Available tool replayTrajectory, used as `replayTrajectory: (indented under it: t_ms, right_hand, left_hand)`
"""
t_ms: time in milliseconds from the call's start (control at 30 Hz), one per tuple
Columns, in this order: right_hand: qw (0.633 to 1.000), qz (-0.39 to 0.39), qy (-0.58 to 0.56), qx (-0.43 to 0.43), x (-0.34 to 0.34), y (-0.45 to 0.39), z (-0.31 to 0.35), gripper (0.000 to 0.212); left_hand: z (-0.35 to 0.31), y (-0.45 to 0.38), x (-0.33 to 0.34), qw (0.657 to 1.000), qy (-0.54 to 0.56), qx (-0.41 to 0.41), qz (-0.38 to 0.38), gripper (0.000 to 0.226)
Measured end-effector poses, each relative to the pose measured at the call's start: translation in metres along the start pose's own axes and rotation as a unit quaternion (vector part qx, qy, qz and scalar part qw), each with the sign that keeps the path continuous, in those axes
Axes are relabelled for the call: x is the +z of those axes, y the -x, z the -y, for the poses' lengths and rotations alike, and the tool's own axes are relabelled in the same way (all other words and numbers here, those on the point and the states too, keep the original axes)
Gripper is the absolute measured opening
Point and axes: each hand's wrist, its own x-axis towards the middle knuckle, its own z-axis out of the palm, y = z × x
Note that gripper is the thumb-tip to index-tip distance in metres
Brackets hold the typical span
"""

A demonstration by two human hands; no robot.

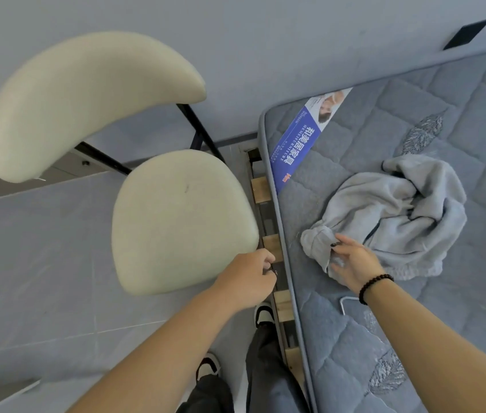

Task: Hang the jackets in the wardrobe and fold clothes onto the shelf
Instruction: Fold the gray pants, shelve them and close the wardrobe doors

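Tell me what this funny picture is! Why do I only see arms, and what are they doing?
The camera sits on a person's head and looks down, so you see only their arms, legs and shoes. That is why the cream chair looks bent. On the right is a bare blue-grey mattress with a crumpled grey sweatshirt lying on it. The right hand, which wears a dark bead bracelet, is taking hold of the sweatshirt's edge. The left hand is curled near the bed's edge by the chair seat; I cannot tell if it holds anything. A small metal key-like tool lies on the mattress too.
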Motion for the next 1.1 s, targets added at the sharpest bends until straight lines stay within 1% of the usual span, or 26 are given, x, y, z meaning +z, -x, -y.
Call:
replayTrajectory:
  t_ms: [133, 200, 267, 333, 433, 467, 500, 533, 567, 667, 700, 800, 867, 967, 1000, 1100]
  right_hand:
    - [0.993, 0.018, 0.099, -0.062, 0.013, 0.024, 0.015, 0.051]
    - [0.983, 0.057, 0.151, -0.090, 0.020, 0.043, 0.023, 0.052]
    - [0.969, 0.105, 0.190, -0.117, 0.028, 0.065, 0.032, 0.048]
    - [0.954, 0.157, 0.217, -0.134, 0.036, 0.089, 0.045, 0.045]
    - [0.922, 0.227, 0.271, -0.157, 0.051, 0.123, 0.067, 0.049]
    - [0.912, 0.246, 0.288, -0.159, 0.056, 0.134, 0.074, 0.050]
    - [0.903, 0.266, 0.300, -0.156, 0.062, 0.146, 0.081, 0.049]
    - [0.892, 0.284, 0.315, -0.158, 0.067, 0.157, 0.088, 0.048]
    - [0.877, 0.297, 0.338, -0.167, 0.073, 0.168, 0.094, 0.045]
    - [0.827, 0.309, 0.414, -0.222, 0.087, 0.195, 0.107, 0.040]
    - [0.812, 0.307, 0.434, -0.241, 0.092, 0.204, 0.110, 0.040]
    - [0.772, 0.281, 0.484, -0.301, 0.105, 0.227, 0.112, 0.043]
    - [0.765, 0.259, 0.481, -0.341, 0.113, 0.239, 0.109, 0.044]
    - [0.762, 0.221, 0.458, -0.401, 0.125, 0.249, 0.097, 0.040]
    - [0.755, 0.218, 0.459, -0.415, 0.128, 0.251, 0.091, 0.042]
    - [0.721, 0.225, 0.479, -0.447, 0.141, 0.254, 0.070, 0.058]
  left_hand:
    - [-0.010, 0.009, -0.003, 1.000, 0.021, 0.008, -0.010, 0.040]
    - [-0.014, 0.013, -0.004, 0.999, 0.031, 0.016, -0.015, 0.040]
    - [-0.017, 0.016, -0.004, 0.999, 0.044, 0.022, -0.021, 0.043]
    - [-0.020, 0.020, -0.003, 0.997, 0.061, 0.041, -0.035, 0.058]
    - [-0.026, 0.026, -0.003, 0.986, 0.106, 0.105, -0.073, 0.092]
    - [-0.029, 0.029, -0.005, 0.979, 0.125, 0.133, -0.086, 0.097]
    - [-0.033, 0.033, -0.007, 0.972, 0.142, 0.162, -0.098, 0.097]
    - [-0.037, 0.038, -0.009, 0.965, 0.152, 0.183, -0.111, 0.091]
    - [-0.042, 0.044, -0.013, 0.960, 0.153, 0.195, -0.127, 0.081]
    - [-0.047, 0.060, -0.028, 0.961, 0.124, 0.190, -0.158, 0.033]
    - [-0.046, 0.066, -0.034, 0.962, 0.113, 0.187, -0.163, 0.025]
    - [-0.038, 0.087, -0.050, 0.960, 0.087, 0.186, -0.192, 0.029]
    - [-0.034, 0.102, -0.058, 0.956, 0.089, 0.182, -0.212, 0.027]
    - [-0.027, 0.128, -0.073, 0.942, 0.121, 0.190, -0.251, 0.027]
    - [-0.026, 0.138, -0.078, 0.935, 0.134, 0.193, -0.267, 0.026]
    - [-0.022, 0.173, -0.094, 0.911, 0.180, 0.198, -0.315, 0.025]
